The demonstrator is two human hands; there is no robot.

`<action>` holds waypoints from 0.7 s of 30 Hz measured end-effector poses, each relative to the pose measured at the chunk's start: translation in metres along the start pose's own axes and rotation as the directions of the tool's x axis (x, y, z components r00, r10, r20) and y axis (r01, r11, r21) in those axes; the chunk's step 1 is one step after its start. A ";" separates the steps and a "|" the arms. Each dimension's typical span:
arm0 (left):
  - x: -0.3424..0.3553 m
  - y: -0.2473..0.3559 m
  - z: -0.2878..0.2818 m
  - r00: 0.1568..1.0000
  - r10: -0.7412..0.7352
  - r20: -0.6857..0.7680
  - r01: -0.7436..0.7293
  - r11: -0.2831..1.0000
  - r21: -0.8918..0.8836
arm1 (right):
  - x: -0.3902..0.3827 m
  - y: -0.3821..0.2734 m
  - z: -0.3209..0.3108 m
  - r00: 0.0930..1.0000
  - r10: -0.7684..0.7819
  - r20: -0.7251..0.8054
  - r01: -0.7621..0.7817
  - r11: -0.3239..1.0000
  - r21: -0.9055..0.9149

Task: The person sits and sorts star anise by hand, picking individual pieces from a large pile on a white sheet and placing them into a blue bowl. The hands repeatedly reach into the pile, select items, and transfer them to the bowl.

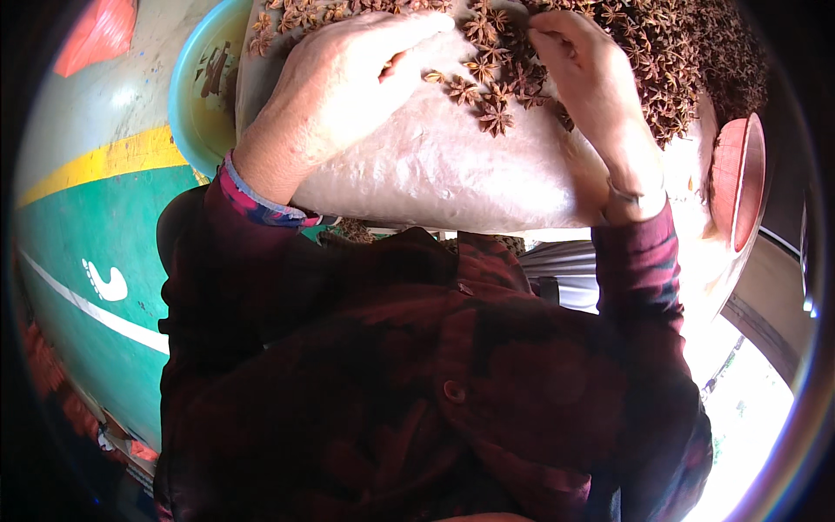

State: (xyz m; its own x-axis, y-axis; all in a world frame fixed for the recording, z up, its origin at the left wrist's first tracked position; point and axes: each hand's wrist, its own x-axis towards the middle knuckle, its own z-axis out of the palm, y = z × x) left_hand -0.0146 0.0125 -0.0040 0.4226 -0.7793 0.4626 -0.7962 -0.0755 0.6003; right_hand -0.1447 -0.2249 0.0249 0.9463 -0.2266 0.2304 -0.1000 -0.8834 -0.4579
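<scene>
My left hand (pixel 348 74) reaches over the pale plastic-covered table (pixel 461 174), fingers curled at the edge of some brown star anise pods (pixel 339 13); its fingertips are washed out and partly hidden. My right hand (pixel 591 83) has its fingers bent inward beside the pods at the top middle, and anything between them is too small to make out. Loose star anise (pixel 494 119) lies between my hands. A dense heap of star anise (pixel 661 61) spreads to the right of my right hand.
A light blue basin (pixel 187 130) with dark bits inside stands at the left of the table. A reddish bowl (pixel 739 183) is at the right edge. A green floor (pixel 104 226) with a yellow band runs along the left. A red object (pixel 91 35) lies at the upper left.
</scene>
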 end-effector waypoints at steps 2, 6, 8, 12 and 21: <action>0.004 0.000 -0.002 0.999 -0.009 -0.036 0.009 1.000 0.005 | 0.008 -0.001 0.005 0.968 -0.251 0.007 0.247 0.951 -0.185; 0.005 0.001 -0.012 0.991 -0.094 0.092 0.077 0.981 0.177 | 0.006 -0.007 0.008 0.958 -0.281 0.052 0.286 0.933 -0.221; 0.006 0.001 -0.017 0.987 -0.088 0.134 0.058 0.975 0.217 | -0.004 -0.011 0.008 0.996 -0.074 0.049 0.078 0.993 -0.090; 0.015 0.001 -0.006 0.998 -0.061 0.030 0.054 0.979 0.195 | -0.031 -0.021 0.008 0.991 0.130 0.024 -0.132 0.984 0.121; 0.028 -0.001 0.015 0.995 -0.075 0.067 0.043 0.920 0.389 | -0.045 -0.026 0.004 0.987 0.160 -0.013 -0.150 0.952 0.266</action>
State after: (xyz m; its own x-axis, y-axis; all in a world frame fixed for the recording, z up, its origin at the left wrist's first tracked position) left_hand -0.0085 -0.0184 -0.0019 0.4514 -0.8115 0.3710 -0.8827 -0.3451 0.3190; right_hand -0.1839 -0.1899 0.0233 0.9142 -0.3699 0.1656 -0.1557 -0.6977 -0.6993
